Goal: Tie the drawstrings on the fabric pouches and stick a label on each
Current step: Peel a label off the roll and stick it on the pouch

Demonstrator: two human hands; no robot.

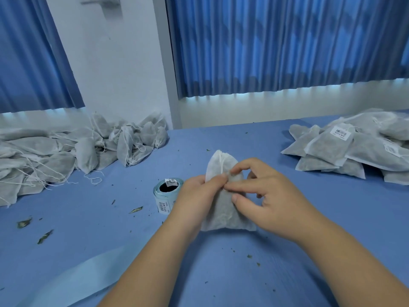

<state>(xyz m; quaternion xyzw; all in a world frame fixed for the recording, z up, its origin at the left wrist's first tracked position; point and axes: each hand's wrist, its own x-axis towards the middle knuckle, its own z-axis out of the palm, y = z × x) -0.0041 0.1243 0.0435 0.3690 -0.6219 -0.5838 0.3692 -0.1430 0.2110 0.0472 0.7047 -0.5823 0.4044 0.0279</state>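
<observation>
A white fabric pouch (221, 214) filled with dark dried herbs stands upright at the middle of the blue table (221, 273). Its white drawstring (220, 163) runs down from the gathered top. My left hand (194, 200) grips the pouch's left side, thumb and fingertips pinching near the string. My right hand (263, 196) pinches the pouch front at the same spot, its other fingers arched above. A roll of barcode labels (167, 193) sits just left of my left hand, one label hanging down in front.
A heap of untied pouches (66, 156) with loose strings fills the far left. A stack of flat labelled pouches (358, 147) lies at the far right. Leaf crumbs (45, 237) dot the table. A pale backing strip (66, 282) curls at the front left.
</observation>
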